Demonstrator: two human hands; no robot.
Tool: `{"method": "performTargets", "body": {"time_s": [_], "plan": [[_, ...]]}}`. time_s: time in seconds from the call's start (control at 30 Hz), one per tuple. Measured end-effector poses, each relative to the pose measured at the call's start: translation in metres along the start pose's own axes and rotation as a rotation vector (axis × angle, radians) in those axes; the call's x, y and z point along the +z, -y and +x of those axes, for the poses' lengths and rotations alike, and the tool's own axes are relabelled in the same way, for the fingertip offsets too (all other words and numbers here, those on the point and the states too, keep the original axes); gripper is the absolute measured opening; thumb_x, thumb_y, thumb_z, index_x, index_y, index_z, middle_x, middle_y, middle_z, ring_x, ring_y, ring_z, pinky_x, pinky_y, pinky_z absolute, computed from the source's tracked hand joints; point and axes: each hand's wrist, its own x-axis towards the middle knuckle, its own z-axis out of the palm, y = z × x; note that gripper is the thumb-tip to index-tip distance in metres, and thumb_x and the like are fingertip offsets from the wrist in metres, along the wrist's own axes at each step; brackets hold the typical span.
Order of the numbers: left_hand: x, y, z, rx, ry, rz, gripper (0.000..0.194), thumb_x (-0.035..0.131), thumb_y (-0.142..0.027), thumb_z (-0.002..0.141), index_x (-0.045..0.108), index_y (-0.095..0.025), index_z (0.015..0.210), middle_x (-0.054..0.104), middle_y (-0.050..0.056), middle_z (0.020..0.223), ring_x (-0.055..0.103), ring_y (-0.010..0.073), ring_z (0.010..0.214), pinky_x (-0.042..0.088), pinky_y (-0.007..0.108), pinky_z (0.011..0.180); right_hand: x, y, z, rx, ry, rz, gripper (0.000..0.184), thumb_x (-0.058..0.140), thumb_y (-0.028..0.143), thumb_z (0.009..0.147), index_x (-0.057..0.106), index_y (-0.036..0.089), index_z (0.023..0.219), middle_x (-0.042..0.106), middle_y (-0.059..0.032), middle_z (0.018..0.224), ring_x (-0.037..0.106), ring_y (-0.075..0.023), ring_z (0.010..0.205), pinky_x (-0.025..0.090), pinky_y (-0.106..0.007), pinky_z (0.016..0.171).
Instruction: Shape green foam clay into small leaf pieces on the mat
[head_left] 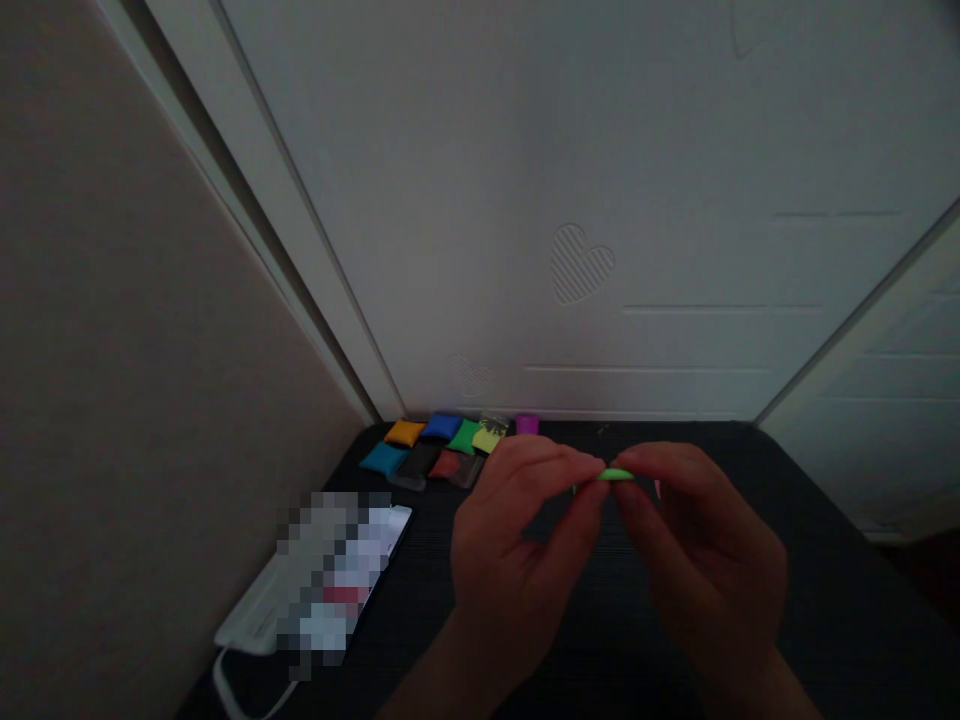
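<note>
Head-worn view, facing forward and down, left hand (514, 550) and right hand (712, 550) near, tabletop (604, 630) below, pale panel (450, 200) beyond

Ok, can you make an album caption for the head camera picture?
Left hand and right hand pinch a thin green piece between them over a dark table.

Dark table (832, 600) set against white panel (450, 200), embossed with striped heart (581, 265) and straight lines (720, 309); left side bounded by plain greyish-brown wall (112, 400). Room dimly lit.
</note>
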Motion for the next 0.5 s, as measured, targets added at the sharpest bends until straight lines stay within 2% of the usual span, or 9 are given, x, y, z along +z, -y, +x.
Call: {"method": "performTargets", "body": {"time_s": [0.13,0.33,0.5], "plan": [[0.0015,-0.0006,-0.0011,-0.024,-0.015,-0.015,0.027,0.058,-0.006,0.069,0.059,-0.020,0.091,0.060,0.003,0.086,0.054,0.0160,0.084,0.045,0.031,0.076,0.0007,-0.0006,0.0003,0.018,-0.009,0.029,0.028,0.056,0.006,0.072,0.057,0.024,0.093,0.057,0.0010,0.085,0.052,-0.0125,0.077,0.041,-0.026,0.065],[0.0019,-0.0009,-0.0004,0.017,-0.033,-0.016,0.024,0.058,-0.005,0.068,0.062,-0.020,0.087,0.062,0.002,0.081,0.055,0.0155,0.081,0.045,0.031,0.075,0.0002,-0.0003,0.0016,0.003,0.015,0.003,0.024,0.055,0.008,0.072,0.058,0.023,0.091,0.057,-0.0007,0.083,0.053,-0.0144,0.077,0.042,-0.029,0.065],[0.0022,-0.0012,-0.0010,-0.018,-0.042,-0.037,0.027,0.058,-0.006,0.068,0.060,-0.021,0.091,0.060,0.003,0.085,0.054,0.0170,0.084,0.045,0.032,0.076,-0.0001,-0.0001,0.0013,-0.006,0.020,0.007,0.025,0.055,0.009,0.073,0.058,0.024,0.092,0.057,-0.0013,0.084,0.053,-0.0155,0.077,0.043,-0.030,0.064]]}}
